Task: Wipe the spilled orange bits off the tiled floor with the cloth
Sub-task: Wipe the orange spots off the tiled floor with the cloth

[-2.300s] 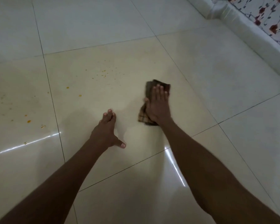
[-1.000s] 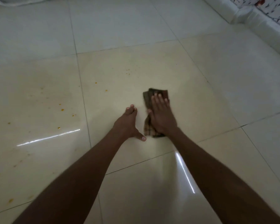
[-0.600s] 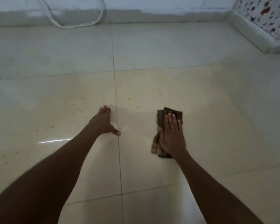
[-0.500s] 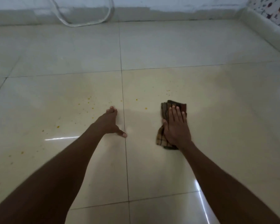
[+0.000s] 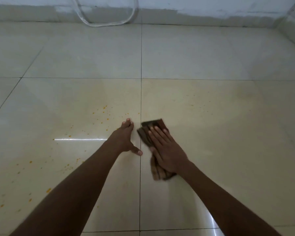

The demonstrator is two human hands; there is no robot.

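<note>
A folded brown checked cloth lies on the cream tiled floor just right of a grout line. My right hand presses flat on it with straight fingers. My left hand rests flat on the floor just left of that line, thumb spread out. Small orange bits are scattered on the tile ahead of and left of my left hand, with more orange bits nearer me at the lower left. A few faint specks lie beyond the cloth.
A wall with a grey skirting runs across the far side. A loop of clear hose lies on the floor against it. A raised white edge stands at the far right. A bright light streak reflects off the floor.
My right hand has slid the cloth leftward to the grout line, close beside my left hand. The view has tilted up and turned, so the far wall and hose show.
</note>
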